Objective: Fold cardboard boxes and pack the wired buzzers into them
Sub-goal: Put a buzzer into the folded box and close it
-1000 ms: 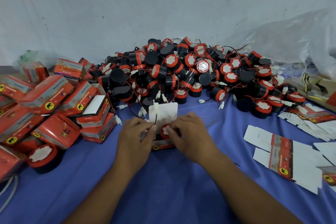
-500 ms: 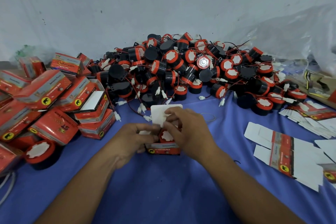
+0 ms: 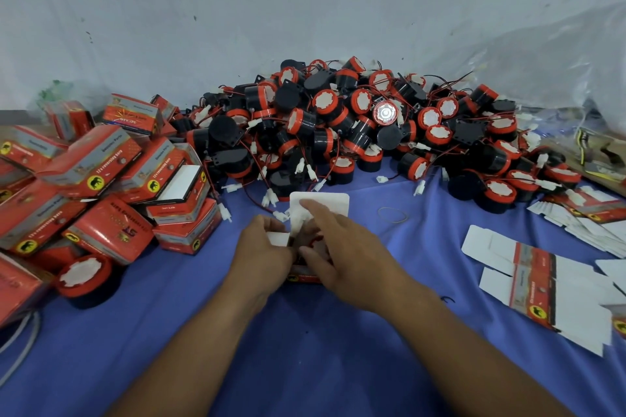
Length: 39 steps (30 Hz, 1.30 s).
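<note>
We noted box (image 3: 302,277) between hands. Left hand (image 3: 262,249) pinched side flap (image 3: 278,239); right hand (image 3: 342,249), nearer, index straight on lid flap (image 3: 333,205) standing at box's far side.

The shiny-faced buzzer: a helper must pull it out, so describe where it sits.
Start at the big heap of black-and-red buzzers against the wall. Near its middle, one buzzer faces the camera. Its face is a glossy ring, where the others wear matt white stickers.
</note>
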Available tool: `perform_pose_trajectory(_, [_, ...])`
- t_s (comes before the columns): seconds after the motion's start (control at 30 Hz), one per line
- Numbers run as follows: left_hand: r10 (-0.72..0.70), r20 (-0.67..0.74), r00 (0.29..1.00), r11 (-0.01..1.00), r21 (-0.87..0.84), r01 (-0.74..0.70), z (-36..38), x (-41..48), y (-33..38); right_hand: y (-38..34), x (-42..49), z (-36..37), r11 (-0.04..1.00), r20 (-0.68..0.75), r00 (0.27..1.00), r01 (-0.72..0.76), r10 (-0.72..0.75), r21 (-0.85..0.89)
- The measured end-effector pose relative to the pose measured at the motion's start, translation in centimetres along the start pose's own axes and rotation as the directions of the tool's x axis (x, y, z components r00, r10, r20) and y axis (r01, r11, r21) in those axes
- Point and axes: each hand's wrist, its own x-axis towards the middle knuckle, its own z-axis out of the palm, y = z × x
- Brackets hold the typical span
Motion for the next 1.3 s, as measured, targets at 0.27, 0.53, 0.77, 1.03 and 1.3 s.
perform_pose_trajectory(0.27, [0.238, -0.034, 0.971, 0.956, 0.186, -0.228, 0.2, -0.9, -0.1, -0.3, 0.6, 0.0, 1.000, -0.062, 0.998, -0.027, 0.028, 0.005])
perform_pose_trajectory(0.53, [0.256, -0.068, 0.964, 0.959, 0.142, -0.245, -0.2, -0.7, -1.0, 0.7, 0.4, 0.6, 0.999, -0.072, 0.996, 0.042, -0.044, -0.021])
perform_pose_trajectory(0.77, [0.379, -0.231, 0.896, 0.924, 0.030, -0.382, 0.0, -1.6, -0.8, 0.8, 0.4, 0.3, 0.991, -0.002, 0.994, 0.108, -0.108, -0.081])
perform_pose_trajectory(1.03, [0.645, -0.008, 0.764, 0.716, 0.353, -0.602, -0.2, -1.6, -0.6, 1.4, -0.4, -0.5, 0.984, 0.063, 0.987, 0.141, -0.149, 0.111])
perform_pose_trajectory(1.3, [0.470, 0.045, 0.882, 0.850, 0.247, -0.466, -0.4, -0.7, -1.3, 6.6, 0.2, -1.0, 0.583, -0.046, 0.821, -0.364, 0.569, 0.727])
